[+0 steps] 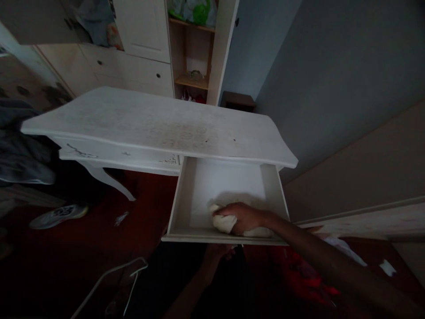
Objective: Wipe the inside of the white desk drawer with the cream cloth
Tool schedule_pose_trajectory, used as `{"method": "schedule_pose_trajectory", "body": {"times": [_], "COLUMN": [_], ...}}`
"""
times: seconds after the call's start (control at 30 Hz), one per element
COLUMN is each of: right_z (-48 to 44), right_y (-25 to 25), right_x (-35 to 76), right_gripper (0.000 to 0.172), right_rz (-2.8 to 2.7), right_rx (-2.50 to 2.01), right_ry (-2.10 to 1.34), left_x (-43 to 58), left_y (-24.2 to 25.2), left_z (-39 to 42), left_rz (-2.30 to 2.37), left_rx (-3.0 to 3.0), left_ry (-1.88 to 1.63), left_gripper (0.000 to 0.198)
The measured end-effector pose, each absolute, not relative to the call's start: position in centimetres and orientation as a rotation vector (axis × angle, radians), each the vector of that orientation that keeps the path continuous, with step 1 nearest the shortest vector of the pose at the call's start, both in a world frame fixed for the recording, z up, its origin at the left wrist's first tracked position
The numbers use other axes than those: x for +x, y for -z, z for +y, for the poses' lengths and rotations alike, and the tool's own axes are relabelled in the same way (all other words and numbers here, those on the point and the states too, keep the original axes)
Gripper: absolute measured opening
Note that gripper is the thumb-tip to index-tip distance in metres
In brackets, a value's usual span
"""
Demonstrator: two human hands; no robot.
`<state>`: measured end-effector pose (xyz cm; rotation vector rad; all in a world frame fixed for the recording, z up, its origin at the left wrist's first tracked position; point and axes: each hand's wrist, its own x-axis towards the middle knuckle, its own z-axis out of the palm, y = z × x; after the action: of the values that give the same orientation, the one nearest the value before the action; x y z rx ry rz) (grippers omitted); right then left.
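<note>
A white desk (139,113) with dark smudges on its top has its right drawer (212,175) pulled out towards me. Inside that drawer, near the front panel, my right hand (244,215) is closed on a crumpled cream cloth (226,223). The cloth rests against the drawer's floor, and part of it spreads to the right beneath my wrist. My left hand (221,251) is low at the drawer's front, just under its top edge. Its fingers look curled; the dimness hides what they hold, if anything.
Behind the desk stands a white wardrobe (142,33) with an open door and bags on its shelf. A sneaker (59,216) and a white metal frame (106,274) are on the left. Red fabric (302,270) lies at the lower right, and dark clothing (23,146) hangs at the left.
</note>
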<state>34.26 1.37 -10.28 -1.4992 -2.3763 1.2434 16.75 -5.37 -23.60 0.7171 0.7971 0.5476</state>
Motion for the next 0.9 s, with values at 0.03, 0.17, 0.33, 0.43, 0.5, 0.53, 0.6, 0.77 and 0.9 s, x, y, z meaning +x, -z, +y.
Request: {"method": "schedule_pose_trajectory", "body": {"times": [0.03,0.17,0.33,0.43,0.5,0.53,0.6,0.77,0.9], "right_z": [0.6,-2.5,-4.7,-4.3,-3.4,-2.8,-1.5,2.3,5.8], "right_y": [10.2,10.0,10.4,11.0,11.2,11.3,11.2,10.9,10.5], "right_x": [35.2,38.4,39.4,39.1,39.1,39.3,39.8,41.3,42.1], "right_gripper": [0.073,0.088,0.085,0.077,0.07,0.067,0.062,0.056,0.05], "right_rz": [-2.34,-2.219,-2.186,-1.993,-1.862,-1.811,-1.73,-1.616,-1.53], "right_rx": [-1.537,-1.791,-2.291,-2.564,-2.626,-2.633,-2.631,-2.592,-2.593], "right_ry": [-1.22,-0.992,-0.553,-0.322,-0.263,-0.262,-0.285,-0.223,-0.207], "left_x": [16.7,16.4,15.9,15.9,16.0,16.0,16.1,16.2,16.2], "left_y": [23.5,22.9,22.3,22.3,22.4,22.4,22.5,22.3,22.4], "left_z": [-5.3,-5.1,-4.8,-4.8,-4.9,-4.9,-5.0,-5.0,-5.1], "left_rz": [0.808,0.815,0.811,0.82,0.835,0.842,0.841,0.809,0.793], "left_rx": [0.739,0.774,0.809,0.8,0.787,0.783,0.784,0.772,0.758], "left_ry": [-0.549,-0.543,-0.538,-0.542,-0.542,-0.543,-0.536,-0.547,-0.563], "left_gripper": [0.057,0.058,0.049,0.049,0.051,0.051,0.053,0.059,0.059]}}
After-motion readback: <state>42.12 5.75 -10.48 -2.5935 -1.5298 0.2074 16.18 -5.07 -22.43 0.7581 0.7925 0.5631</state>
